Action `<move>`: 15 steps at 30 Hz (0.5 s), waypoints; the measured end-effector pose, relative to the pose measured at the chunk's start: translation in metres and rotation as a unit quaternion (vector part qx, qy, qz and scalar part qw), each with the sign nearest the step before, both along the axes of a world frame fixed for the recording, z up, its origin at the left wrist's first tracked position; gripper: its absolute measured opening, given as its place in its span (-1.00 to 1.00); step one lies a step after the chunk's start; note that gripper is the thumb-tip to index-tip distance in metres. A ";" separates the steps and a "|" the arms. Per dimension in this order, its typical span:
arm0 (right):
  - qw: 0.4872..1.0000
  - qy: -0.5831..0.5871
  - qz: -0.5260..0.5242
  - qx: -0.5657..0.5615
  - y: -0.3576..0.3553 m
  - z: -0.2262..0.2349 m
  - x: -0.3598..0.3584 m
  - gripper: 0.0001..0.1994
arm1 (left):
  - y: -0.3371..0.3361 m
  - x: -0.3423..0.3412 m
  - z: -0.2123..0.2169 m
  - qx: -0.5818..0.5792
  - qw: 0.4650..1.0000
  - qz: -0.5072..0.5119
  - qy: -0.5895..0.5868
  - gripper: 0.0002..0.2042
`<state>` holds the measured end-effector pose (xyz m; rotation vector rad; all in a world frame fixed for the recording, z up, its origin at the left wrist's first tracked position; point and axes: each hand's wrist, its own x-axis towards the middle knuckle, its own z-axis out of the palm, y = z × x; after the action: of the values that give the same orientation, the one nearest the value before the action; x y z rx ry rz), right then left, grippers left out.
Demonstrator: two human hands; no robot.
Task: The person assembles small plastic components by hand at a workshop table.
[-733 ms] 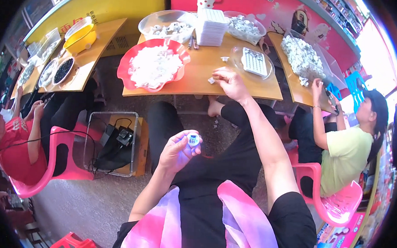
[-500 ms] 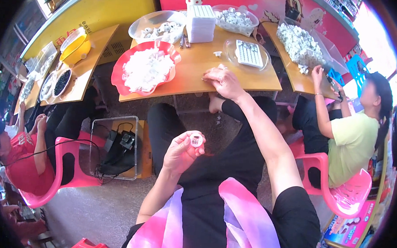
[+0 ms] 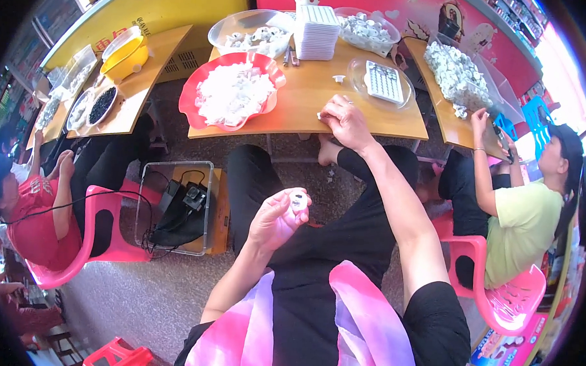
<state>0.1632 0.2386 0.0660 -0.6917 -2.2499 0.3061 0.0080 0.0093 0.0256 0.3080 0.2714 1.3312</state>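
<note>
My left hand (image 3: 273,223) is raised over my lap, its thumb and fingers pinching a small round white plastic part (image 3: 298,200) with a dark rectangular opening facing me. Over the front edge of the wooden table (image 3: 296,121), my right hand (image 3: 348,125) is closed, and a tiny white piece (image 3: 319,116) shows at its fingertips. To its left sits a red scalloped bowl (image 3: 187,100) heaped with small white pieces (image 3: 235,92). One loose white piece (image 3: 338,78) lies beyond my right hand. A white tray (image 3: 384,82) with rows of small parts rests on a clear round lid (image 3: 406,96).
Behind stand a stack of white trays (image 3: 316,37) and clear tubs of white parts (image 3: 257,41) (image 3: 365,28). Pens (image 3: 290,56) lie beside the stack. Co-workers sit left (image 3: 43,218) and right (image 3: 524,213) on pink chairs. A clear box (image 3: 207,235) with a cable and a black device stands at lower left.
The view has shifted, so the tables appear farther right and higher. My right hand has drawn slightly nearer the table edge, and a tiny white piece now shows at its fingertips. My left hand keeps its round part.
</note>
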 end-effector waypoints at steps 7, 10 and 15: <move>1.000 0.022 -0.012 -0.009 -0.004 -0.006 -0.001 -0.92 | -0.003 -0.001 -0.001 -0.004 1.000 0.013 0.005 -0.61; 0.999 0.048 -0.015 0.002 -0.015 -0.004 0.001 -0.93 | -0.003 -0.001 -0.003 -0.017 1.000 0.017 0.004 -0.61; 0.966 0.174 0.091 -0.169 -0.111 0.025 0.003 -0.88 | -0.002 -0.004 -0.011 -0.017 0.999 0.036 0.006 -0.64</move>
<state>0.1665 0.1278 0.0913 -0.5504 -1.9410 0.8499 0.0035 0.0071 0.0150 0.2792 0.3167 1.3944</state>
